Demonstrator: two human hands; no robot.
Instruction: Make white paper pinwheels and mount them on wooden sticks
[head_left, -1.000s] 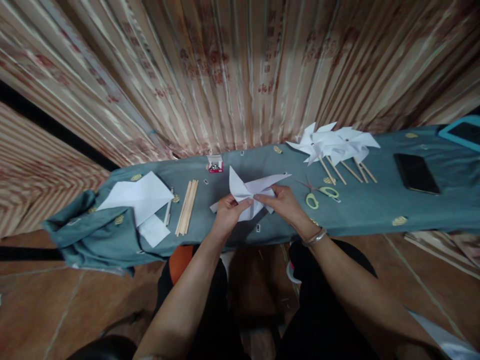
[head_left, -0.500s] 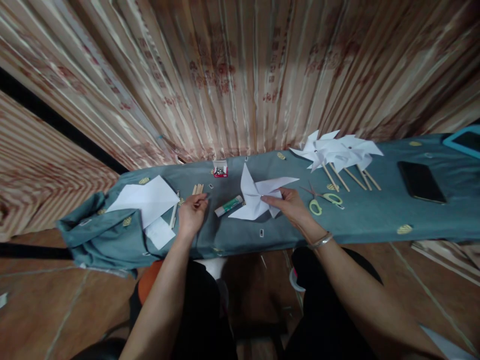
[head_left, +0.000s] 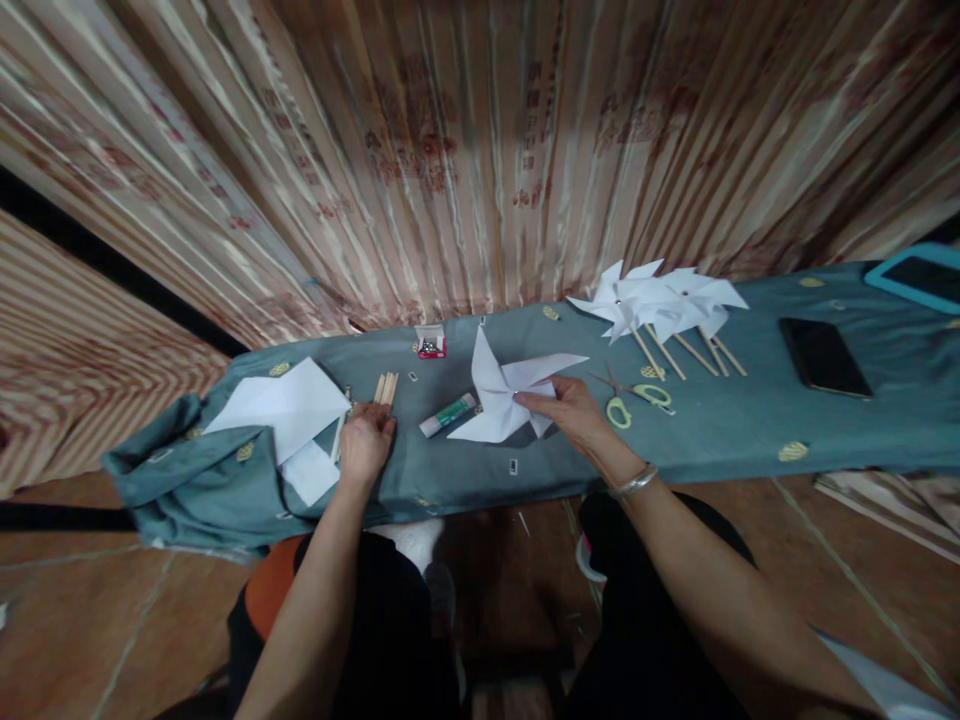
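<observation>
A white paper pinwheel [head_left: 504, 392] lies on the teal cloth [head_left: 720, 425] covering a narrow bench. My right hand [head_left: 574, 412] pinches its centre with closed fingers. My left hand [head_left: 365, 440] is curled over a bundle of thin wooden sticks [head_left: 385, 386] to the left, its fingers closed on them. A glue stick [head_left: 448, 414] with a green label lies between the two hands.
White paper sheets [head_left: 289, 410] lie at the left end. A small red box [head_left: 430, 345] sits near the curtain. Yellow-handled scissors [head_left: 634, 398], several finished pinwheels on sticks [head_left: 660, 305], a black phone [head_left: 823, 356] and a blue-cased tablet [head_left: 919, 275] are to the right.
My left hand let go of the pinwheel and moved left onto the wooden sticks. The glue stick, hidden before, now shows. My right hand kept holding the pinwheel.
</observation>
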